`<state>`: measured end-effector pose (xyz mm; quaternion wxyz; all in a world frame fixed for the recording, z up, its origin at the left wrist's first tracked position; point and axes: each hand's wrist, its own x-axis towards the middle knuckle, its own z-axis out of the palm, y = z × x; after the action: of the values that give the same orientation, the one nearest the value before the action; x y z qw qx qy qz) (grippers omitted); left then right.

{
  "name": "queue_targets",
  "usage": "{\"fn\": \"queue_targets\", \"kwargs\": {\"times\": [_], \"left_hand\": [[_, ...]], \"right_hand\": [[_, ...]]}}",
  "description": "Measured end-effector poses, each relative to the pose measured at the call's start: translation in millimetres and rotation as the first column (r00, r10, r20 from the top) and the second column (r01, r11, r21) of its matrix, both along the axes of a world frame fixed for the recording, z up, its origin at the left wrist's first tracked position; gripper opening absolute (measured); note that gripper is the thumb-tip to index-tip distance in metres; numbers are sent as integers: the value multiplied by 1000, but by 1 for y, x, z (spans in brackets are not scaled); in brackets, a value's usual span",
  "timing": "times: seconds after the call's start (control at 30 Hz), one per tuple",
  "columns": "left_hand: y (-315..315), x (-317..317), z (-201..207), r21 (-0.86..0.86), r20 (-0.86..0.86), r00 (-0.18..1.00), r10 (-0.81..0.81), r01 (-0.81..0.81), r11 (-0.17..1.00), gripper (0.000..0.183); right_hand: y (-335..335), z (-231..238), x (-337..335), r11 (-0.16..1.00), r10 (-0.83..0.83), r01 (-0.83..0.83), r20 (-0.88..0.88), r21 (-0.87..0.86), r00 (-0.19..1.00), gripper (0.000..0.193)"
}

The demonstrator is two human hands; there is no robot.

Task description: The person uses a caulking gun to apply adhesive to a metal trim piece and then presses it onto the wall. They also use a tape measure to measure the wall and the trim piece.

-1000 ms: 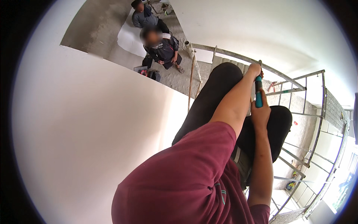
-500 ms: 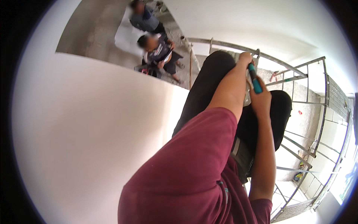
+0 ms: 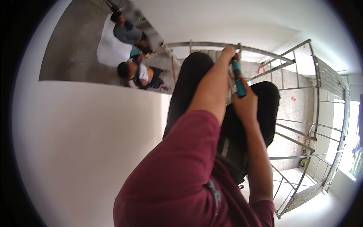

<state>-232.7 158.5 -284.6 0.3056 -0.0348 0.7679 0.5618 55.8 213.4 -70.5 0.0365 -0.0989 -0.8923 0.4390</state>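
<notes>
A long slim tool (image 3: pixel 241 90) with a teal and black body slants between my hands, over my black-trousered knees (image 3: pixel 194 72). My right hand (image 3: pixel 247 108) is closed around its near, teal end. Farther out, my left hand (image 3: pixel 228 52) is closed at the tool's dark far end; most of its fingers are hidden. What the tool's far tip touches cannot be made out. My left forearm (image 3: pixel 210 90) reaches straight out between the knees and the tool. Under my knees, part of a grey slatted platform (image 3: pixel 206 49) shows.
A metal scaffold rail (image 3: pixel 261 49) runs past my knees, and more scaffold frames (image 3: pixel 317 98) stand at the right. A smooth pale wall (image 3: pixel 94 151) fills the left. Below, two people, one standing (image 3: pixel 128 33) and one bent over (image 3: pixel 145 73), are on the grey floor.
My view has swung, so my hands, knees and the scaffold sit farther left. Below, the nearer person has bent over. Both hands stay on the tool.
</notes>
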Motion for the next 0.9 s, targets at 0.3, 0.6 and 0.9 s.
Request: {"fn": "queue_targets", "kwargs": {"times": [0.3,0.6,0.9], "left_hand": [[33,38,-3,409,434,865,251,-438,801,30],[-33,21,-21,135,150,985,81,-102,986,40],[29,35,43,307,317,948,17,-120,944,31]], "right_hand": [[5,5,23,996,15,-20,55,89,998,60],[-3,8,14,975,184,-186,31,121,982,63],[30,18,-1,988,-10,-20,197,150,980,59]]}}
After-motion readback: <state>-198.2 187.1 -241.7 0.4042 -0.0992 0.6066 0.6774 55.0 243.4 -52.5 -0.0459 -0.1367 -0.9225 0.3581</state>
